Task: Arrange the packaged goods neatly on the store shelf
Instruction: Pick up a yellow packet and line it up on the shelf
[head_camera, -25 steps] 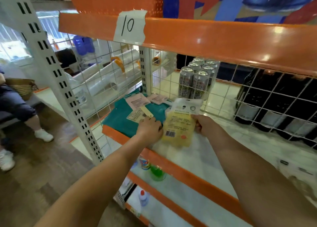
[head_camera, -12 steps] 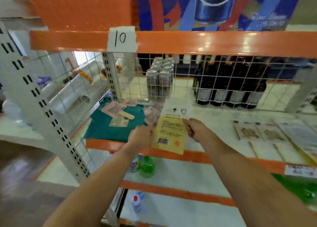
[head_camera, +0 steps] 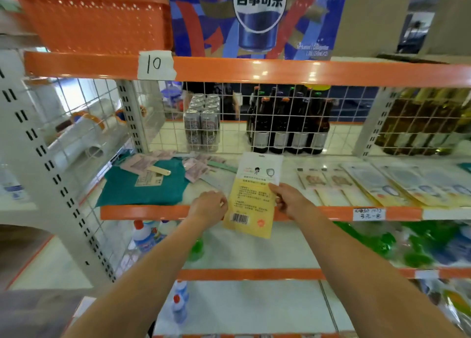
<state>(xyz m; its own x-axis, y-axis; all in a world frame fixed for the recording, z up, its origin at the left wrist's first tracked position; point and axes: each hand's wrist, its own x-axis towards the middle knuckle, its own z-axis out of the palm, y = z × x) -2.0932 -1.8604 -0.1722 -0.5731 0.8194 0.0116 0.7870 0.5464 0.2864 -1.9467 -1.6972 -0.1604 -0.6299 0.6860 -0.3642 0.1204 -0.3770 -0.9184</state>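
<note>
A flat yellow-and-white packet [head_camera: 252, 200] with a barcode hangs in front of the orange shelf edge [head_camera: 142, 212]. My right hand [head_camera: 288, 200] pinches its right side between thumb and fingers. At the packet's left edge my left hand [head_camera: 210, 205] holds it with curled fingers. A row of similar flat packets [head_camera: 367, 184] lies on the shelf to the right. On the left of the shelf lies a teal cloth pack [head_camera: 145, 184] with small pink packets [head_camera: 193, 170] scattered on and beside it.
Behind a white wire grid [head_camera: 254, 113] stand shrink-wrapped cans [head_camera: 202, 124] and dark bottles [head_camera: 288, 126]. An orange basket [head_camera: 96, 21] and a cola carton [head_camera: 257, 19] sit on the shelf above. Lower shelves hold green bottles [head_camera: 382, 246] and white bottles [head_camera: 144, 238].
The view has swung right and up, so more of the shelf's right side shows. Both hands kept hold of the yellow packet and drew it slightly out over the shelf edge.
</note>
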